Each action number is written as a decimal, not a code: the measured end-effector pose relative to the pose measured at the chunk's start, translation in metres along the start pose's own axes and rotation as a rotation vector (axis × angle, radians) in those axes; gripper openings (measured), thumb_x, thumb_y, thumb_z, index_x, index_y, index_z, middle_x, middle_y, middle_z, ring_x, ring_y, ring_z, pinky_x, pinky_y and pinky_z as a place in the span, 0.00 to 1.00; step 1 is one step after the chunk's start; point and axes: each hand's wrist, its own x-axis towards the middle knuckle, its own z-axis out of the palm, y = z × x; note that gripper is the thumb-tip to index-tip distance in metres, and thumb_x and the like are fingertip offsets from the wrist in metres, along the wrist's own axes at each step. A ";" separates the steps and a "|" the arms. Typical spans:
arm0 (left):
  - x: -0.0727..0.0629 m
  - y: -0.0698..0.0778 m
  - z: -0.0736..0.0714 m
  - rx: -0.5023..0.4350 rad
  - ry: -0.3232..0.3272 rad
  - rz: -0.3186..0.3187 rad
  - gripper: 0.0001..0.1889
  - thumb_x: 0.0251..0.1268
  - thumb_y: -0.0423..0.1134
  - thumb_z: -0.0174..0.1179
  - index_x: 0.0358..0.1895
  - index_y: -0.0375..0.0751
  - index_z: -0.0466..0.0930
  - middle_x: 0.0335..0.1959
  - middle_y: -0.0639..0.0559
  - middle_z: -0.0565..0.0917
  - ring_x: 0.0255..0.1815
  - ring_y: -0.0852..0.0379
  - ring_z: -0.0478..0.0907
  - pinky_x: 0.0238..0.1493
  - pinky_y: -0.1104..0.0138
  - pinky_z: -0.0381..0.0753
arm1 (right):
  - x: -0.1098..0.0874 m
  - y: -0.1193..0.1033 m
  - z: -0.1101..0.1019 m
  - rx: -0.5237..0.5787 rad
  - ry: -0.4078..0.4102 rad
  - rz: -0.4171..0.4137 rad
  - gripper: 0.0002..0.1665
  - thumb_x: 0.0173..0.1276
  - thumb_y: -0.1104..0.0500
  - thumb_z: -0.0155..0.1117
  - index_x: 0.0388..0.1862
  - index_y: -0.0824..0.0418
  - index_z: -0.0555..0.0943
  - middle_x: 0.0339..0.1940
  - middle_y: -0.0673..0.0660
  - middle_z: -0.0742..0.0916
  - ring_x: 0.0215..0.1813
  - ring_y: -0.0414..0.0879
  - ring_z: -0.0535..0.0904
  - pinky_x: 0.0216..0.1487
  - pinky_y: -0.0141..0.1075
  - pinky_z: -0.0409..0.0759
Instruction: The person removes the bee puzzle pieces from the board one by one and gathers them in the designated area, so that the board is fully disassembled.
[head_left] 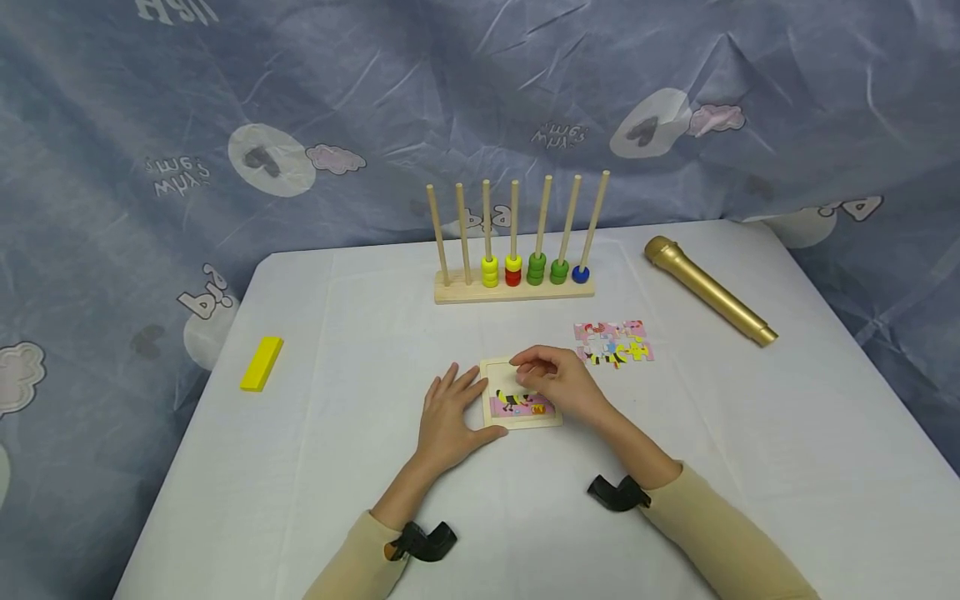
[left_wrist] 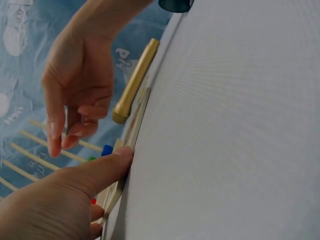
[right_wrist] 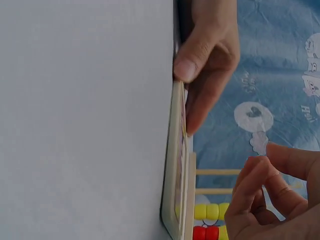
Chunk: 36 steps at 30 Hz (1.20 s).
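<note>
In the head view a small wooden puzzle board [head_left: 525, 423] lies on the table. Pink pieces with a bee picture [head_left: 513, 405] fill its near part; bare wood shows farther back. My left hand [head_left: 450, 421] holds the near left corner, thumb on the near edge and forefinger at the left side. Above the board hovers my right hand [head_left: 562, 383], its fingers loosely bent. The right wrist view shows thumb and forefinger close together with no piece visible. To the right lie loose jigsaw pieces [head_left: 615, 343], pink with yellow and black parts.
A wooden bead rack [head_left: 513, 292] with upright pegs and coloured beads stands at the back. At the back right lies a gold microphone-shaped object [head_left: 708, 287]. Near the left table edge sits a yellow block [head_left: 262, 364]. Patterned blue-grey cloth [head_left: 420, 100] hangs behind the white table [head_left: 360, 333].
</note>
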 end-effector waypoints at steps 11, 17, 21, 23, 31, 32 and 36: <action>0.000 -0.001 0.000 -0.001 0.000 0.000 0.42 0.43 0.59 0.74 0.63 0.39 0.77 0.70 0.46 0.72 0.77 0.41 0.56 0.75 0.42 0.50 | -0.004 0.010 0.017 0.070 -0.100 0.049 0.15 0.62 0.67 0.66 0.48 0.69 0.82 0.35 0.62 0.84 0.29 0.42 0.76 0.28 0.28 0.79; -0.001 0.000 0.000 -0.025 0.006 0.010 0.42 0.44 0.59 0.74 0.63 0.38 0.77 0.70 0.45 0.72 0.77 0.39 0.56 0.74 0.41 0.50 | -0.006 0.016 0.023 0.062 -0.150 0.063 0.13 0.64 0.69 0.64 0.48 0.68 0.81 0.33 0.59 0.84 0.29 0.42 0.79 0.30 0.31 0.84; -0.001 0.000 0.001 -0.023 0.011 0.014 0.42 0.44 0.59 0.74 0.63 0.38 0.77 0.70 0.44 0.72 0.77 0.39 0.56 0.74 0.41 0.51 | -0.005 0.019 0.023 0.006 -0.123 0.039 0.11 0.63 0.68 0.65 0.45 0.67 0.83 0.31 0.57 0.84 0.27 0.42 0.77 0.29 0.28 0.81; -0.001 0.000 0.001 -0.022 0.013 0.016 0.42 0.43 0.59 0.74 0.63 0.38 0.77 0.70 0.44 0.72 0.77 0.39 0.56 0.74 0.41 0.51 | -0.004 0.021 0.023 -0.022 -0.105 0.023 0.11 0.62 0.68 0.66 0.44 0.66 0.83 0.31 0.56 0.85 0.28 0.42 0.77 0.29 0.27 0.80; -0.001 0.000 0.000 -0.022 0.013 0.017 0.42 0.43 0.58 0.75 0.63 0.38 0.77 0.70 0.45 0.72 0.77 0.39 0.56 0.74 0.41 0.51 | -0.002 0.026 0.024 -0.130 -0.078 -0.048 0.13 0.57 0.66 0.72 0.42 0.64 0.84 0.31 0.54 0.85 0.31 0.41 0.76 0.33 0.27 0.76; -0.001 0.000 0.000 -0.022 0.013 0.018 0.42 0.43 0.58 0.75 0.63 0.38 0.77 0.70 0.45 0.72 0.77 0.39 0.57 0.74 0.41 0.51 | -0.002 0.026 0.025 -0.141 -0.076 -0.052 0.13 0.56 0.66 0.73 0.42 0.63 0.84 0.31 0.54 0.84 0.31 0.41 0.76 0.33 0.27 0.75; 0.000 0.000 -0.001 -0.020 0.017 0.022 0.42 0.43 0.58 0.75 0.62 0.38 0.78 0.69 0.44 0.73 0.77 0.39 0.57 0.74 0.41 0.51 | -0.002 0.028 0.027 -0.184 -0.064 -0.081 0.14 0.52 0.67 0.75 0.40 0.63 0.85 0.30 0.54 0.82 0.30 0.39 0.75 0.31 0.27 0.74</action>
